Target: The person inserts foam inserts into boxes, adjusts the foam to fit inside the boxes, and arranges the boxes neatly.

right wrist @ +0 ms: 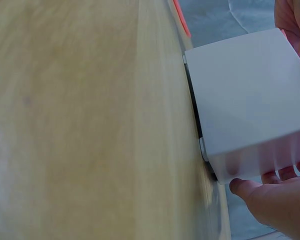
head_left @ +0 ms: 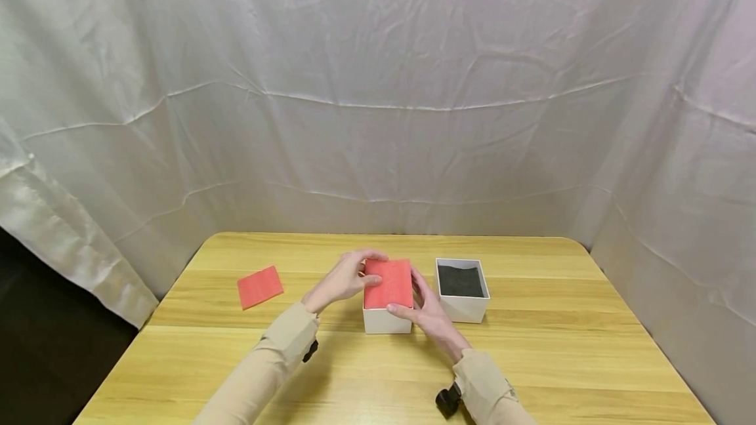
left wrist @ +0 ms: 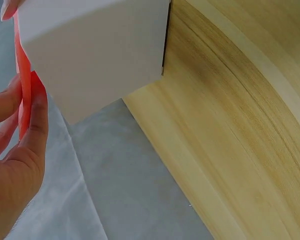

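A white box (head_left: pixel 387 321) stands mid-table with a thin red square sheet (head_left: pixel 390 284) over its top. My left hand (head_left: pixel 350 275) pinches the sheet's left edge, thumb on top and fingers behind it. The left wrist view has this sheet (left wrist: pixel 24 75) bent between the fingers of the left hand (left wrist: pixel 20 165), beside the box's upper edge. My right hand (head_left: pixel 430 310) holds the box from the right, its thumb at the near right corner. In the right wrist view, the fingertips of the right hand (right wrist: pixel 275 200) press along the side of the box (right wrist: pixel 250 95).
Close on the right stands a second white box (head_left: pixel 463 309) with a black sheet (head_left: pixel 461 281) inside. Another red sheet (head_left: pixel 260 288) lies flat at the left of the wooden table (head_left: pixel 561 359). Pale curtains (head_left: pixel 378 149) hang behind and around it.
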Demonstrator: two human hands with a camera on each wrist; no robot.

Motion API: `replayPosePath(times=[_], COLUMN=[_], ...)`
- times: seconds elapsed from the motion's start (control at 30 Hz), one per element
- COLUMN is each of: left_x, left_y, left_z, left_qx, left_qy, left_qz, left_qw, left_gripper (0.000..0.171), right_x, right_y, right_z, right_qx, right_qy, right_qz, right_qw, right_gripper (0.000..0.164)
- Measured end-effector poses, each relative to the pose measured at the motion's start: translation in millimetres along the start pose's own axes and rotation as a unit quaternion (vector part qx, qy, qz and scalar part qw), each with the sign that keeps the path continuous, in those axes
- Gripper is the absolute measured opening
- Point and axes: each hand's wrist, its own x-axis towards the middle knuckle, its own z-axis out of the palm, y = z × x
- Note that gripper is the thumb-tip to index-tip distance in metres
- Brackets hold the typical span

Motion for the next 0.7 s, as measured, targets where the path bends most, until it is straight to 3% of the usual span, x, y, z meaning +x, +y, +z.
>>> replayPosePath(times=[0.23, 0.43, 0.7], left_x=[1.0, 0.2, -0.5], left_y=[1.6, 2.4, 4.8], left_z=[2.4, 4.0, 3.9], left_qx=[0.058, 0.107, 0.147], left_qy=[-0.020, -0.036, -0.045], left_qz=[-0.005, -0.008, -0.002], left_qw=[0.9981, 0.9936, 0.9881], left_gripper=[0.040, 0.055, 0.059], right_x=[0.2, 0.0, 0.7], right_y=[0.2, 0.1, 1.1], right_z=[0.5, 0.6, -0.4], right_qx=[-0.006, -0.008, -0.006], right_qy=[0.004, 0.004, 0.003], right_qz=[0.001, 0.000, -0.003], right_qw=[1.000, 1.000, 1.000], right_gripper=[0.102, 0.101, 0.100])
